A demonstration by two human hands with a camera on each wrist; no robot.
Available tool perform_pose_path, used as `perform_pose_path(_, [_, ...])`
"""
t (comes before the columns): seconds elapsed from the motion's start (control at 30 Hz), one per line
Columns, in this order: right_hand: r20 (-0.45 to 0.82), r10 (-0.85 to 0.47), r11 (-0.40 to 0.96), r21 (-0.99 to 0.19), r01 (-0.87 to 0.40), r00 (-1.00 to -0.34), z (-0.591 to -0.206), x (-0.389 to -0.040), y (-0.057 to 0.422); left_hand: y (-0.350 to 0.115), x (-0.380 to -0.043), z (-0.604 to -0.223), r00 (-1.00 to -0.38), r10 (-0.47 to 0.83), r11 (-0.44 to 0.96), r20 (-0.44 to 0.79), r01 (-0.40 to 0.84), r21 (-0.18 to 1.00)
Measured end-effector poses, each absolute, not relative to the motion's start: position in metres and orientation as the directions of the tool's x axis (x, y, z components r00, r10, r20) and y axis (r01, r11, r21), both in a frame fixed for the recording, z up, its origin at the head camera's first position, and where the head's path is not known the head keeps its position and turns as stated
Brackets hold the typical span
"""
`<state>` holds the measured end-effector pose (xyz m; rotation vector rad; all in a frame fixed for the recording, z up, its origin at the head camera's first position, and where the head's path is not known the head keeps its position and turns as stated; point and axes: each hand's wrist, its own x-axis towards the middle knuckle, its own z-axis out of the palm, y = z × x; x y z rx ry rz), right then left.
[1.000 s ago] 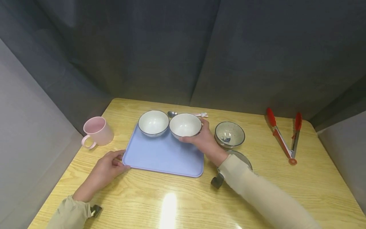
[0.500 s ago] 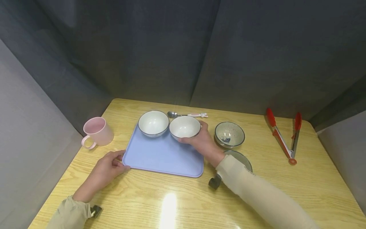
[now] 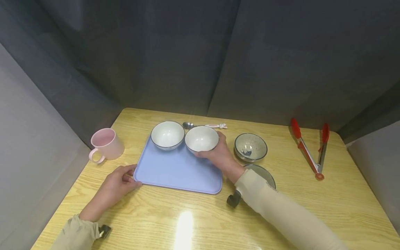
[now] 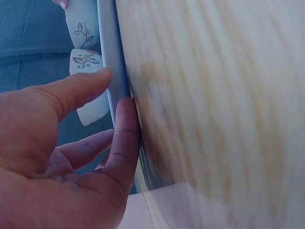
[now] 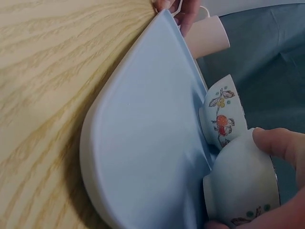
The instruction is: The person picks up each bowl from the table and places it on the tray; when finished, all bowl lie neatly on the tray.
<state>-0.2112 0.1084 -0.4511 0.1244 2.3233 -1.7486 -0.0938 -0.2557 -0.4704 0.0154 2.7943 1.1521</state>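
My right hand (image 3: 220,156) grips a white bowl (image 3: 201,138) with a dark rim, thumb on its near side and fingers round its right side. In the right wrist view, the foot of this bowl (image 5: 243,181) is at the tray surface. A matching bowl (image 3: 167,134) stands at its left, on the back of the blue tray (image 3: 175,170); painted flowers show on its outside. My left hand (image 3: 114,184) holds the tray's near left corner between thumb and fingers. In the left wrist view, the thumb (image 4: 83,90) is at the tray's rim (image 4: 112,57).
A pink mug (image 3: 109,144) stands left of the tray. Behind the bowls lies a spoon (image 3: 215,126) with a white and pink handle. To the right are a speckled bowl (image 3: 251,147), a second dish (image 3: 262,173) partly under my sleeve, and red-tipped tongs (image 3: 307,154).
My right hand has brought its bowl slightly down and towards me at the back of the tray, uncovering more of the spoon. The left hand and tray have stayed put.
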Motion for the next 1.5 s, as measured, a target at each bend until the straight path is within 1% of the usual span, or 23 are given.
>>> perform_pose_path(0.3, [-0.257, -0.051, 0.311, -0.922, 0.229, -0.965, -0.448, -0.209, 0.109, -0.257, -0.093, -0.472, -0.993, 0.056, 0.71, -0.102, -0.033, 0.704])
perform_pose_path(0.57, [-0.247, -0.028, 0.353, -0.909, 0.221, -0.969, -0.447, -0.208, 0.109, -0.256, -0.092, -0.473, -0.994, 0.053, 0.708, -0.092, -0.028, 0.705])
perform_pose_path(0.8, [-0.206, 0.012, 0.41, -0.892, 0.193, -0.978, -0.439, -0.208, 0.108, -0.256, -0.092, -0.472, -0.994, 0.057, 0.71, -0.094, -0.026, 0.703])
perform_pose_path(1.0, [-0.14, 0.028, 0.465, -0.875, 0.136, -0.99, -0.43, -0.206, 0.111, -0.256, -0.093, -0.472, -0.994, 0.055, 0.708, -0.098, -0.031, 0.706])
perform_pose_path(1.1, [-0.126, 0.028, 0.469, -0.875, 0.124, -0.992, -0.425, -0.206, 0.113, -0.255, -0.093, -0.473, -0.993, 0.055, 0.709, -0.104, -0.035, 0.704])
perform_pose_path(1.37, [-0.158, 0.019, 0.453, -0.879, 0.149, -0.987, -0.41, -0.201, 0.12, -0.256, -0.093, -0.473, -0.993, 0.057, 0.712, -0.107, -0.035, 0.701])
perform_pose_path(1.5, [-0.157, -0.005, 0.463, -0.876, 0.137, -0.988, -0.403, -0.198, 0.126, -0.256, -0.093, -0.472, -0.993, 0.058, 0.713, -0.107, -0.034, 0.7])
